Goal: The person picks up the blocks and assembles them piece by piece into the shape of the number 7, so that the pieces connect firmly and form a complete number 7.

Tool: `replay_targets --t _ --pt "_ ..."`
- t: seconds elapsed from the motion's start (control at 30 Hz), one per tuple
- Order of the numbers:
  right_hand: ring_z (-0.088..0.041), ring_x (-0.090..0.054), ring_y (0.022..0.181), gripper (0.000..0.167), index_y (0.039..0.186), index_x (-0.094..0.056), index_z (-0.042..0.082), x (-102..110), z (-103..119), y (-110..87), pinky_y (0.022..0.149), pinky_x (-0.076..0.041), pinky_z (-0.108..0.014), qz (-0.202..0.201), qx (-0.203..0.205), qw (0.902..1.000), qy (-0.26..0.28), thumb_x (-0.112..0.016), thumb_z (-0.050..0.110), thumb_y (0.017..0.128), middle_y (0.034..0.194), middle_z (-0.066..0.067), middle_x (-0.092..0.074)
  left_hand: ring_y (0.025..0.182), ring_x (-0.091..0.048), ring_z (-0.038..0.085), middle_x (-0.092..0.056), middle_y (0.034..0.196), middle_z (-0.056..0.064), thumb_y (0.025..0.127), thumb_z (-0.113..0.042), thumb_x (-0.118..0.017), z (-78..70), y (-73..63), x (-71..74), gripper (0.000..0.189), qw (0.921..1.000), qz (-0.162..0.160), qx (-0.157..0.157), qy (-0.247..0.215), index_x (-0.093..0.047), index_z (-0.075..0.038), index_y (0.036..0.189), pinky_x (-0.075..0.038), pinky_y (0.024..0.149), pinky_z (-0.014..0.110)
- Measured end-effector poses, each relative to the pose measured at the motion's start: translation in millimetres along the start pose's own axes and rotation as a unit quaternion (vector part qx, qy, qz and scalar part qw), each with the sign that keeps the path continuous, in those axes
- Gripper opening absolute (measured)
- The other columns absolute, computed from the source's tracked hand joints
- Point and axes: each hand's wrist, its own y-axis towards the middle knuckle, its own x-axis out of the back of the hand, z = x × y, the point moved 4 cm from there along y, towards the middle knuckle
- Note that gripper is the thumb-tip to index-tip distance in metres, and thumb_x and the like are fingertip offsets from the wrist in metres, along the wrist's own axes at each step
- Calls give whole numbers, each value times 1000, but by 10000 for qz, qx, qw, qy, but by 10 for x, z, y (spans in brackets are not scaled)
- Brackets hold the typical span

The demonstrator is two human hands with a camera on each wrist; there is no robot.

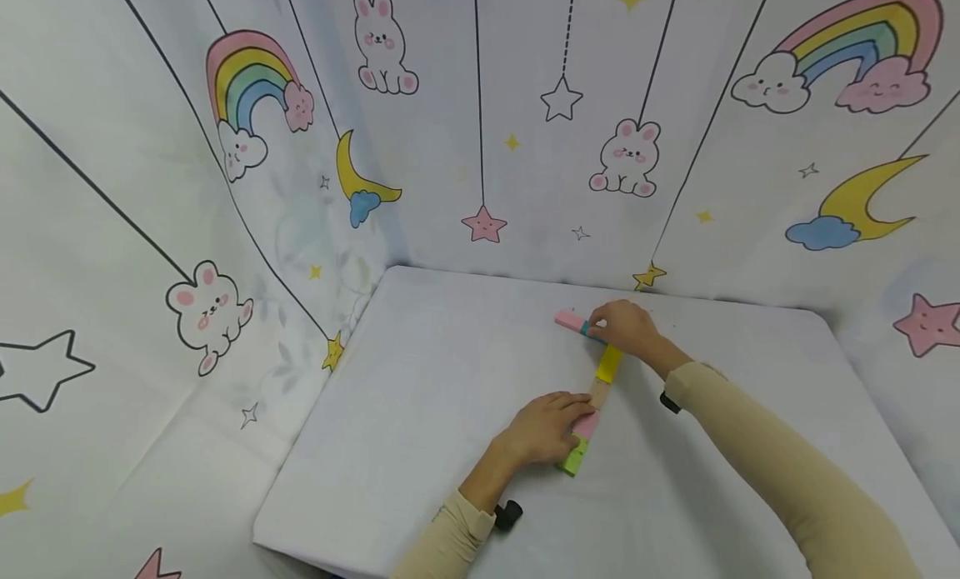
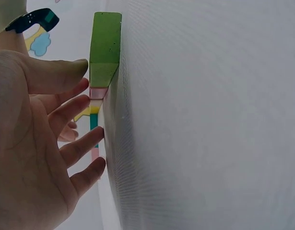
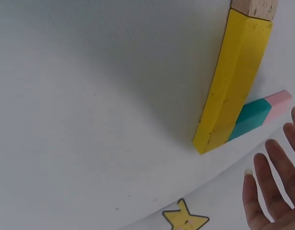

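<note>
A line of rectangular blocks lies on the white table: green [image 2: 106, 38], pink [image 1: 585, 426], bare wood [image 1: 599, 395] and yellow [image 3: 233, 79]. From the yellow block's far end, a teal block [image 3: 249, 119] and another pink block [image 3: 278, 105] run off at an angle to the left. My left hand [image 1: 546, 429] lies along the near part of the line, thumb beside the green block and fingers spread by the pink and wooden ones. At the far end my right hand [image 1: 628, 325] hovers near the teal block, its fingers loosely bent and apart from it in the right wrist view.
The white tabletop [image 1: 420, 379] has a rounded back edge close to a fabric wall [image 1: 442, 129] printed with rabbits, stars and rainbows. Each wrist wears a dark strap mount, such as the left one [image 1: 508, 515].
</note>
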Motion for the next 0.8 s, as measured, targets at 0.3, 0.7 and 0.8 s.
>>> replay_targets --t 0.3,0.7,0.8 --pt "-30 -69 102 17 106 -82 16 -3 6 -91 76 -58 -44 -138 58 9999 -30 -80 28 94 120 -12 -75 150 -39 10 -43 162 -11 101 -28 -60 11 2 1 52 9999 -63 -54 -71 -55 -27 152 -27 124 28" --pt "-35 -69 107 18 107 -82 15 54 -30 -240 84 -58 -51 -184 30 9998 42 -80 27 93 123 -16 -74 150 -39 11 -43 162 -11 100 -27 -60 1 -24 26 52 9996 -44 -57 -273 -55 -25 152 -29 123 29" --pt "-37 -69 109 19 107 -82 14 71 -45 -272 86 -58 -54 -211 60 9998 36 -80 27 93 123 -16 -74 150 -40 12 -45 162 -10 100 -29 -61 -13 -31 36 53 9995 -51 -34 -325 -56 -25 152 -31 123 31"
